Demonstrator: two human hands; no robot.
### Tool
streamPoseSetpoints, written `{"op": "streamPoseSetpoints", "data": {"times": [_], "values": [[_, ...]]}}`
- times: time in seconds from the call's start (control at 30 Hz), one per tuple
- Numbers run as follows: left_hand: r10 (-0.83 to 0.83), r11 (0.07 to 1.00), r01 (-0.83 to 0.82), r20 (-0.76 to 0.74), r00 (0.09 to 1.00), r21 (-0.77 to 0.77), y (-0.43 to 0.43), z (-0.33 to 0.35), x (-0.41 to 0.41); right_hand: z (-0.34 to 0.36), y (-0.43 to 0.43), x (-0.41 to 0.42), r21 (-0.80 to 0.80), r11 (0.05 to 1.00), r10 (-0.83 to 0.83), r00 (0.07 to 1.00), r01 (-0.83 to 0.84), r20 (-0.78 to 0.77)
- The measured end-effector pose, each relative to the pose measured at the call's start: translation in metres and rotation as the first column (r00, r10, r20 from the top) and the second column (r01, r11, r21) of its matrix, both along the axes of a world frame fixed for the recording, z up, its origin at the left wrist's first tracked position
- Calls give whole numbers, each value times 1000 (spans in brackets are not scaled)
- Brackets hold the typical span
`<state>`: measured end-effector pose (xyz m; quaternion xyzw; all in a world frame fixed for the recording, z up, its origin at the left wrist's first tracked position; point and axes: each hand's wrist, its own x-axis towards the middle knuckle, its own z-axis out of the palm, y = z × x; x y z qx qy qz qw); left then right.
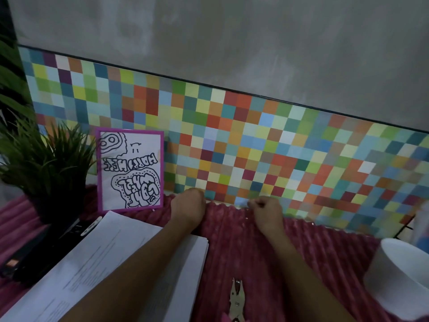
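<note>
Both my arms reach forward across a pink ribbed cloth [243, 247] to its far edge, at the foot of a colourful checkered board [255, 145]. My left hand [188, 206] lies knuckles up at that edge, its fingers bent down out of sight. My right hand [267, 211] is curled, fingertips drawn together at the cloth's edge; anything between them is too small to make out. Tiny white paper bits [244, 221] dot the cloth near both hands. My left forearm crosses a stack of printed paper [111, 263].
Metal punch pliers [236, 298] lie on the cloth near me. A white cup [399, 277] stands at the right. At the left are a potted plant [46, 163], a purple-framed drawing [131, 170] leaning on the board, and a black object [34, 256].
</note>
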<state>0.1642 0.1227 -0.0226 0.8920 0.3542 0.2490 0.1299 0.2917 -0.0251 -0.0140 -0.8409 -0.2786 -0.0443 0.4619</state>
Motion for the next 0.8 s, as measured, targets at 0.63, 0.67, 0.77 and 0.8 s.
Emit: {"op": "streamPoseSetpoints", "data": {"times": [0.63, 0.67, 0.77, 0.8], "values": [[-53, 968, 50, -6, 999, -248, 11, 17, -8, -28, -12, 2, -206, 974, 137, 968, -93, 212], [-62, 972, 58, -11, 998, -227, 9, 19, -9, -27, -12, 3, -151, 986, 105, 978, -77, 181], [-82, 978, 81, 4, 997, -192, 5, 23, -12, -19, -16, 6, -22, 999, 46, 997, -45, 63], [-93, 979, 95, 20, 995, -181, 5, 24, -12, -16, -18, 6, -8, 999, 54, 998, -54, 33]]}}
